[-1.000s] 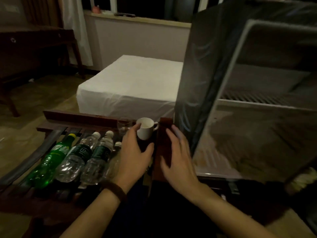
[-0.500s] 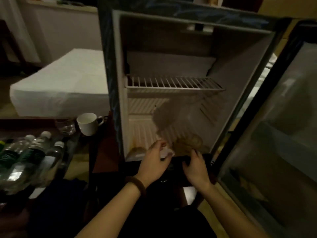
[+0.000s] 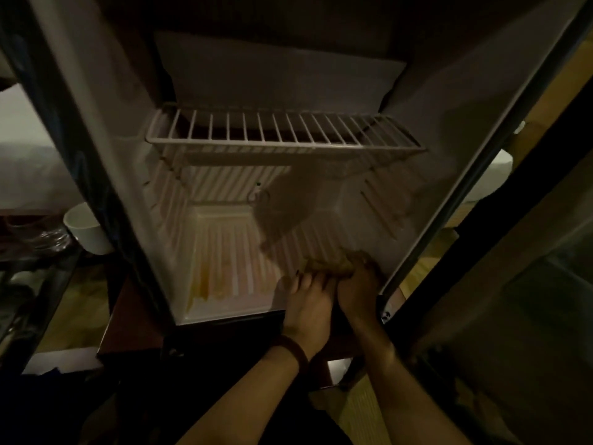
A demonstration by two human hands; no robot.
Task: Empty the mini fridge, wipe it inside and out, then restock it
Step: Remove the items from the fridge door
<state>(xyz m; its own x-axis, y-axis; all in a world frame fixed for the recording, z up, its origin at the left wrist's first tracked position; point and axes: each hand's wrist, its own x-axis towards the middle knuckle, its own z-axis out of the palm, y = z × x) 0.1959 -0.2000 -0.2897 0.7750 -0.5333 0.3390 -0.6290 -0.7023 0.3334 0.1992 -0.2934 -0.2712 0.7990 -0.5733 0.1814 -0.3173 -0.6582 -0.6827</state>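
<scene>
Head view: your mini fridge (image 3: pixel 106 130) stands upright, long axis vertical, its mouth facing you.
Door: door (image 3: pixel 526 284) swung open on your right.
Shelf: wire shelf (image 3: pixel 282 131) runs left to right.
Cloth: yellowish cloth (image 3: pixel 333 263) on the ribbed floor, front right corner.
Left hand: left hand (image 3: pixel 309 303) grip pressed onto the cloth.
Right hand: right hand (image 3: pixel 357 289) grip closed on the cloth.
Mug: white mug (image 3: pixel 85 228) left of the fridge.

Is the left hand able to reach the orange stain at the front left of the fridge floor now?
Probably yes. The left hand rests on the cloth at the front right of the fridge floor, and the stain lies on the same open floor, with nothing standing between them.
</scene>
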